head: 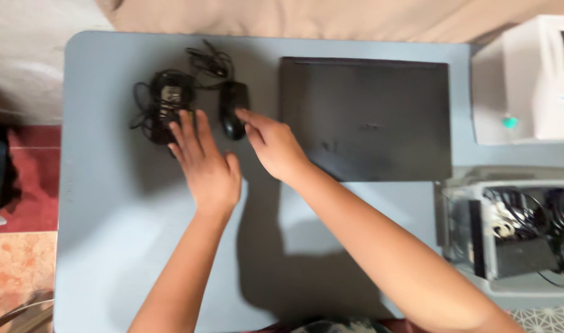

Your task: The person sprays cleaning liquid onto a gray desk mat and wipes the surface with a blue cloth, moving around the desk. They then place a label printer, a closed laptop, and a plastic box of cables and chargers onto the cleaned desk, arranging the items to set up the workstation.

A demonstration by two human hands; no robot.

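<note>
— Left hand (207, 165)?
— Lying flat on the blue table (109, 234), fingers (186, 126) spread loose, tips touching the black charger (166, 106) and its tangled cord.
— Right hand (274, 147)?
— Reaching to the black mouse (233, 110), fingers stretched out, touching its side, not gripping. Closed black laptop (365, 117) sitting just beside.

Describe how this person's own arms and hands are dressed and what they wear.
Both forearms are bare, with no sleeves in view. The left hand and the right hand wear no gloves, and no rings, watch or bracelet show. The picture is blurred, so small details cannot be told.
</note>
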